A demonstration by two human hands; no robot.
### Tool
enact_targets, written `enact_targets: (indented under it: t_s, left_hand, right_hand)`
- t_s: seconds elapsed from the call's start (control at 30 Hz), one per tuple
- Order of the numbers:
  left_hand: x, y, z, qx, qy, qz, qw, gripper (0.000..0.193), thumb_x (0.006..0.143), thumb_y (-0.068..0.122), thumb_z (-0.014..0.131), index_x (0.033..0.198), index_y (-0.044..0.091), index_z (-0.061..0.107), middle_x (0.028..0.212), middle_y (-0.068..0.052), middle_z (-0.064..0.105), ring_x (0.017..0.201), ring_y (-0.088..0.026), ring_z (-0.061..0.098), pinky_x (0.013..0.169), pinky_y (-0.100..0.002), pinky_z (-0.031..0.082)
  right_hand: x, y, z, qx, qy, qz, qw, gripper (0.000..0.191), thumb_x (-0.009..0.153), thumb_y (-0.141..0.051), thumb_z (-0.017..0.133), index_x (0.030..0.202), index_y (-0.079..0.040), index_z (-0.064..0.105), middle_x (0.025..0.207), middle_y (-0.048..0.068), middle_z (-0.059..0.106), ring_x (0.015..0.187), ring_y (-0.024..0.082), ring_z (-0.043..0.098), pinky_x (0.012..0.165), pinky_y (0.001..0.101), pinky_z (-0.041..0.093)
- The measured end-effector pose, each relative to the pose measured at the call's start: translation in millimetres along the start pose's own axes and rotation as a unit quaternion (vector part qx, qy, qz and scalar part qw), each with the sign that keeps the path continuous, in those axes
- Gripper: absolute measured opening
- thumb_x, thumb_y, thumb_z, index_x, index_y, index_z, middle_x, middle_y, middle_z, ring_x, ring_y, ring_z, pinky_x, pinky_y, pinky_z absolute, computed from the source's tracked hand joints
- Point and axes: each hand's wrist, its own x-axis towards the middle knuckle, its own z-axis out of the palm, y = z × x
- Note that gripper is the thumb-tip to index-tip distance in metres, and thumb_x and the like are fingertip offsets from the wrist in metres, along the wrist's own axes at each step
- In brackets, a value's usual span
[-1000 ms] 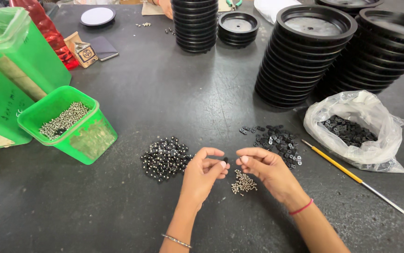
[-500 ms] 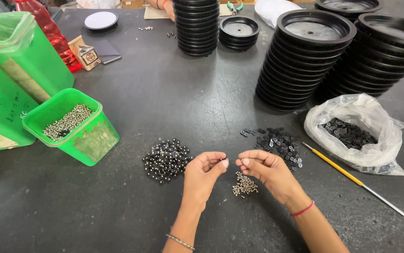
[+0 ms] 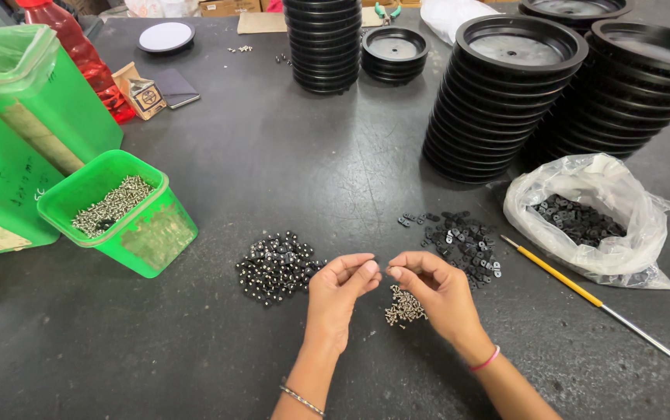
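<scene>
My left hand (image 3: 340, 294) and my right hand (image 3: 434, 294) meet fingertip to fingertip low over the dark table (image 3: 288, 163), each pinching something too small to make out. Under my right hand lies a small heap of silver screws (image 3: 403, 306). To the left of my left hand sits a pile of small black-and-silver assembled parts (image 3: 274, 266). Beyond my right hand is a scatter of small black clips (image 3: 459, 239).
A small green bin (image 3: 148, 229) holding screws stands at left beside taller green bins (image 3: 47, 109). A clear bag (image 3: 584, 210) of black parts and a yellow-handled tool (image 3: 568, 285) lie at right. Stacks of black round trays (image 3: 506, 101) stand behind.
The view has shifted slightly. My hands stay together over the screw heap, with the fingertips drawn a little closer.
</scene>
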Motion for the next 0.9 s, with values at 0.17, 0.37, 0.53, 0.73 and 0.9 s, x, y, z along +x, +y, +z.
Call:
enact_targets:
  t_s: [0.17,0.37,0.53,0.73,0.9]
  left_hand:
    - [-2.9,-0.3,8.3,0.059,0.005,0.033,0.998,0.021,0.088,0.004,0.074,0.107,-0.005,0.075,0.095,-0.010,0.078,0.082,-0.013,0.073,0.078,-0.028,0.060]
    - [-6.8,-2.0,12.6,0.086,-0.003,0.048,0.995,0.021,0.087,0.002,0.075,0.107,-0.005,0.075,0.094,-0.009,0.078,0.081,-0.012,0.073,0.076,-0.027,0.061]
    - [-10.1,0.1,12.8,0.126,-0.008,0.061,0.990,0.021,0.086,0.001,0.075,0.105,-0.004,0.076,0.093,-0.008,0.079,0.082,-0.010,0.073,0.077,-0.026,0.060]
    - [-12.9,4.0,15.0,0.201,-0.008,0.103,0.974,0.016,0.085,0.002,0.076,0.100,-0.003,0.077,0.091,-0.006,0.080,0.082,-0.009,0.073,0.077,-0.024,0.060]
    - [-15.4,7.0,17.5,0.205,-0.020,0.084,0.975,0.014,0.086,0.003,0.075,0.099,-0.002,0.077,0.089,-0.006,0.080,0.081,-0.009,0.074,0.075,-0.024,0.060]
  right_hand:
    - [-1.4,-5.2,-0.3,-0.033,0.015,-0.030,0.999,0.015,0.091,-0.010,0.075,0.102,0.000,0.074,0.092,-0.002,0.071,0.084,0.005,0.063,0.074,0.0219,0.052]
    - [-2.2,-11.8,-0.2,-0.076,-0.003,-0.070,0.995,0.014,0.089,-0.009,0.074,0.100,0.000,0.074,0.094,-0.001,0.073,0.085,0.007,0.068,0.077,0.0234,0.056]
    - [-2.0,-11.1,0.1,-0.069,0.000,-0.055,0.996,0.014,0.089,-0.009,0.075,0.100,0.000,0.075,0.095,0.000,0.074,0.085,0.007,0.068,0.076,0.0243,0.055]
    - [0.9,-1.2,-3.8,-0.007,-0.010,-0.014,1.000,0.017,0.088,-0.008,0.075,0.103,0.000,0.075,0.097,0.002,0.075,0.089,0.008,0.069,0.080,0.0246,0.057]
    - [6.8,7.4,-13.4,0.003,-0.041,-0.008,0.999,0.022,0.088,-0.006,0.074,0.109,0.000,0.077,0.097,0.005,0.079,0.090,0.010,0.071,0.082,0.0263,0.058]
